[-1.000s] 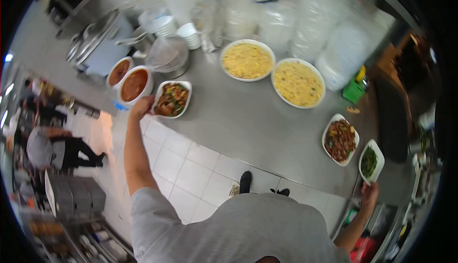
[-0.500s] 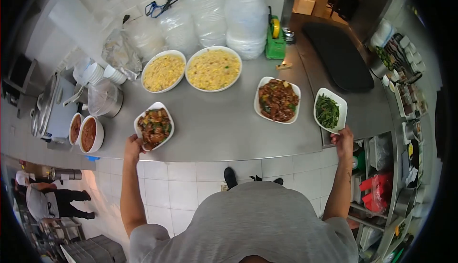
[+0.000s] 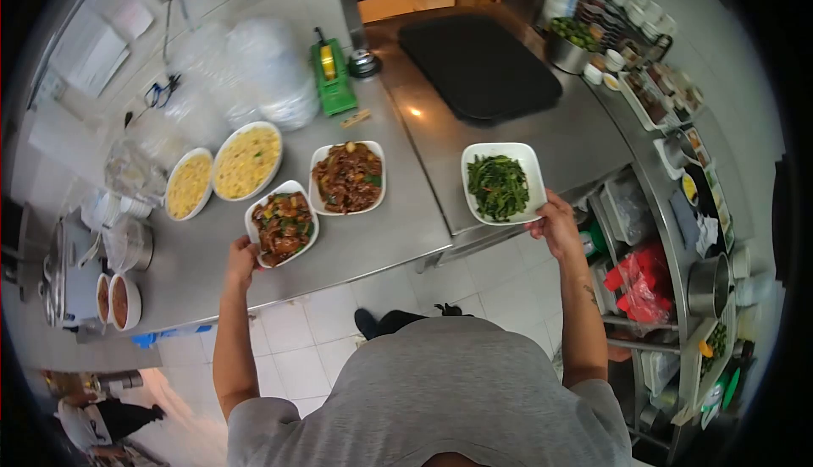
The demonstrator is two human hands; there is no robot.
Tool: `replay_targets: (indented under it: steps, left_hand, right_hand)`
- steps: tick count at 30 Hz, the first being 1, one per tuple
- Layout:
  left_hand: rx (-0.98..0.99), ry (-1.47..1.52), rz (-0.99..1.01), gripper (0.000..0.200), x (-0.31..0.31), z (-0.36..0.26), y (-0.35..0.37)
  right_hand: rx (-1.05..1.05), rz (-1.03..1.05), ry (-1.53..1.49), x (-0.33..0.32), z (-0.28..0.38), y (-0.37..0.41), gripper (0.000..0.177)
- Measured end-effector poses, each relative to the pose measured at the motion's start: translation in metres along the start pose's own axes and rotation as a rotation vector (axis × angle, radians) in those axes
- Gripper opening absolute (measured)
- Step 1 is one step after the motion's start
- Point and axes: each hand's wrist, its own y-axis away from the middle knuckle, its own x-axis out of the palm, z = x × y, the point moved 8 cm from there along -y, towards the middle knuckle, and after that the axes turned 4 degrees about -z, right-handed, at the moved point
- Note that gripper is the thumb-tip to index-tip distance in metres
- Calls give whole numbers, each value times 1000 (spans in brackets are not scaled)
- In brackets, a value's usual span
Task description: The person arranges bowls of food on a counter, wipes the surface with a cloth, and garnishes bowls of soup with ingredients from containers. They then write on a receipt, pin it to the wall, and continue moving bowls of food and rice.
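Observation:
My left hand [image 3: 242,259] grips the lower left rim of a square white bowl of meat and vegetables [image 3: 282,224]. Touching or nearly touching that bowl is a second square bowl, of brown meat [image 3: 346,177], on the steel counter. On the right, my right hand [image 3: 552,220] has its fingers on the lower right corner of a white bowl of green vegetables [image 3: 500,183], over the counter beyond the seam. Two oval dishes of yellow rice, one smaller [image 3: 189,184] and one larger [image 3: 247,160], sit behind on the left.
A black tray [image 3: 479,65] lies at the back of the counter [image 3: 381,243]. A green tape dispenser [image 3: 334,77] and a metal bell [image 3: 364,63] stand nearby. Bowls of red sauce [image 3: 126,302] are far left. Shelves [image 3: 635,329] stand at right; another person [image 3: 102,420] is lower left.
The view has turned to the right. The greens bowl in my right hand is now farther over the right-hand counter. The bowl in my left hand is now beside the brown meat bowl.

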Motion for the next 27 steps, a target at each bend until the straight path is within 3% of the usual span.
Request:
replay_targets:
  steps: [8, 11, 14, 18, 20, 21, 23, 24, 26, 27]
  left_hand:
    - [-90, 105, 101, 26, 57, -29, -24]
    - [-63, -286, 72, 24, 64, -51, -34]
    - [767, -896, -501, 23, 77, -142, -25]
    - [883, -716, -287, 21, 187, -256, -8]
    - [909, -640, -143, 18, 251, -295, 1]
    - [1063, -618, -98, 15, 283, -315, 13]
    - [1311, -651, -8, 13, 342, -341, 38]
    - [1295, -664, 52, 9, 372, -351, 51]
    - [1377, -662, 229, 19, 427, -359, 74]
    - [1355, -666, 325, 26, 456, -365, 92]
  right_hand:
    - [66, -35, 49, -43, -3, -42, 45]
    - [95, -20, 39, -44, 2, -62, 47]
    - [67, 27, 4, -48, -3, -94, 46]
    - [89, 32, -5, -52, 13, -108, 47]
    - [-85, -53, 204, -79, 42, -107, 53]
    - [-164, -97, 306, -94, 53, -106, 56]
    - [-225, -306, 478, -150, 68, -99, 35]
    - [-226, -406, 579, -184, 73, -90, 33]
    - [-372, -627, 606, -256, 69, -75, 30]
    - [-514, -714, 781, -270, 92, -51, 14]
